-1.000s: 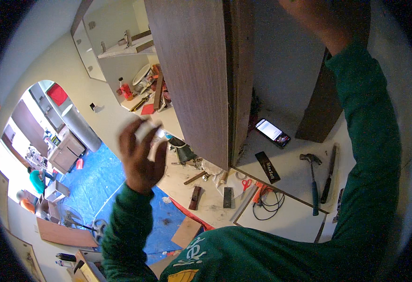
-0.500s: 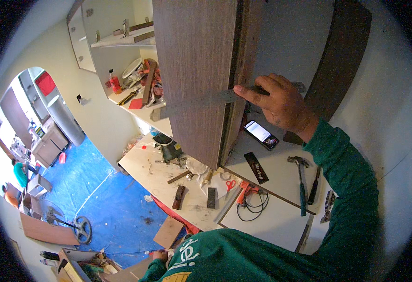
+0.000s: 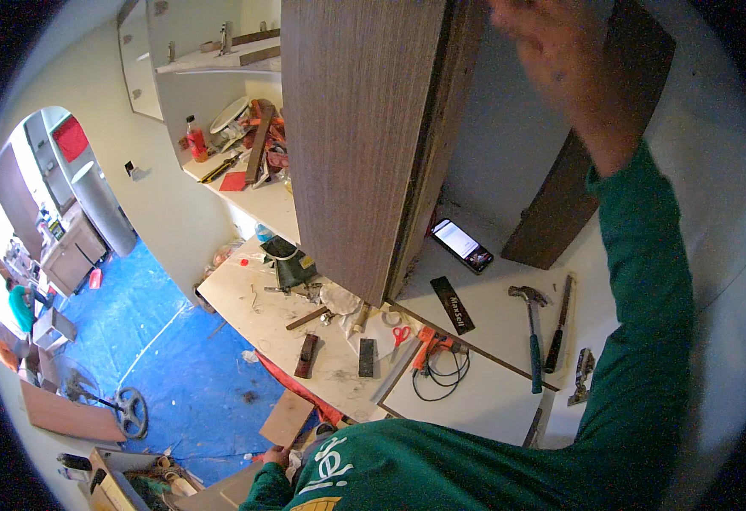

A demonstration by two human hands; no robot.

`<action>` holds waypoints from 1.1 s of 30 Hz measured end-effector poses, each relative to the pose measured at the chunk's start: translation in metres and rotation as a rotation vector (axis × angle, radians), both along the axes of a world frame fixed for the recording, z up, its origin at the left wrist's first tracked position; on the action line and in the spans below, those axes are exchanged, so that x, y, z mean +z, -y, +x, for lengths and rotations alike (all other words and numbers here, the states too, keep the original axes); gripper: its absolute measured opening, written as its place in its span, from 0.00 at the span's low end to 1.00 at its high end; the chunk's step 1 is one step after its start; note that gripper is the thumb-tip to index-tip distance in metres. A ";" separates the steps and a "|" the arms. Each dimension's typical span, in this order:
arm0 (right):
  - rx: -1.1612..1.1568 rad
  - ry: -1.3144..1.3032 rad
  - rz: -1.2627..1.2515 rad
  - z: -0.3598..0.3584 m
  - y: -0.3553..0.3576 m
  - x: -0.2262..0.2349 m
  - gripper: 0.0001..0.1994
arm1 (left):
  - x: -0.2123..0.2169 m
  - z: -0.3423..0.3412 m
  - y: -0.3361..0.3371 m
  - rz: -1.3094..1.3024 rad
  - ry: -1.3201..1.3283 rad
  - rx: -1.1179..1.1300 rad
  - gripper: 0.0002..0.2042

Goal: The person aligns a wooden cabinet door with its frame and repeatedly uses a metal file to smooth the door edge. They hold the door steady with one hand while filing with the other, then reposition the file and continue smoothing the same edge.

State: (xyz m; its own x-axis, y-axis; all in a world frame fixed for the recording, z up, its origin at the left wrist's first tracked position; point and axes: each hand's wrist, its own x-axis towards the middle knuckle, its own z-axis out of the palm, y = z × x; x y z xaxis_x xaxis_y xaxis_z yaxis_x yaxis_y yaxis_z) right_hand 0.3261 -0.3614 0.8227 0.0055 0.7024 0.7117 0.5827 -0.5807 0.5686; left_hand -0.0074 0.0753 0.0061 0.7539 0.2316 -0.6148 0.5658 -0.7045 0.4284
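Observation:
My right hand (image 3: 560,60) is raised at the top edge beside the tall wood-grain cabinet panel (image 3: 351,145). Its fingers are blurred and partly cut off, and no ruler shows in it. Low in the view, my left hand (image 3: 277,456) is down by the lower edge of a brown board (image 3: 288,417). It is small and partly hidden by my green sleeve, so its grip is unclear. Below the raised arm lie a phone with a lit screen (image 3: 462,244), a flat black strip (image 3: 451,305), a claw hammer (image 3: 533,341) and a long dark-handled tool (image 3: 560,324).
A corded orange power tool (image 3: 428,345), red scissors (image 3: 400,335) and two dark blocks lie on the white worktop (image 3: 245,298). A dark curved panel (image 3: 551,204) leans at right. Shelves at left hold a red bottle (image 3: 195,139) and clutter. Blue sheeting (image 3: 194,341) covers the floor; people work far left.
My right hand has risen from beside the panel to the top edge. The metal ruler it held across the panel is out of sight. The view has shifted slightly.

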 end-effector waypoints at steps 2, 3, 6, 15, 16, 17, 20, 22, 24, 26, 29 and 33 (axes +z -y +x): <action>0.001 0.014 -0.071 0.009 0.006 -0.030 0.21 | 0.010 0.010 0.006 -0.068 -0.042 0.110 0.23; -0.015 -0.057 -0.051 0.007 0.000 -0.057 0.22 | 0.002 0.003 0.003 -0.075 -0.059 0.140 0.23; -0.141 -0.206 -0.084 -0.019 0.001 -0.116 0.24 | -0.006 0.012 0.003 -0.046 -0.047 0.125 0.23; -0.181 -0.213 0.275 -0.022 -0.010 -0.031 0.18 | -0.044 -0.001 -0.018 0.151 -0.170 -0.117 0.25; -0.080 -0.028 0.161 -0.008 -0.004 -0.001 0.19 | -0.041 -0.001 -0.018 0.145 -0.168 -0.099 0.26; 0.021 0.154 0.042 0.000 0.001 0.024 0.19 | -0.039 0.002 -0.016 0.139 -0.167 -0.084 0.26; -0.056 0.039 0.152 -0.008 -0.013 0.057 0.16 | -0.040 0.004 -0.013 0.169 -0.204 -0.115 0.26; -0.236 0.030 0.102 -0.024 -0.020 0.044 0.16 | -0.037 0.006 -0.011 0.120 -0.202 -0.064 0.25; -0.224 0.077 -0.014 -0.021 -0.015 0.030 0.16 | -0.032 0.009 -0.010 0.036 -0.138 0.003 0.24; -0.166 0.055 -0.147 -0.009 -0.001 -0.001 0.23 | -0.029 0.017 -0.007 -0.056 -0.073 0.058 0.23; -0.316 -0.263 -0.167 -0.026 -0.008 -0.073 0.30 | -0.023 0.020 -0.008 -0.064 -0.095 0.082 0.22; -0.260 -0.316 -0.269 -0.034 0.004 -0.164 0.22 | -0.008 0.029 -0.007 -0.003 -0.022 0.089 0.20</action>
State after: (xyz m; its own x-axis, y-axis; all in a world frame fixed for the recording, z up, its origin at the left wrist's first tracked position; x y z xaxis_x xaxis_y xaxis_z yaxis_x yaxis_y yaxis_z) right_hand 0.2922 -0.3652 0.6589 0.3915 0.8077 0.4409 0.6060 -0.5868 0.5371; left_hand 0.0211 0.0826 -0.0017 0.7170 0.2952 -0.6314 0.6352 -0.6499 0.4174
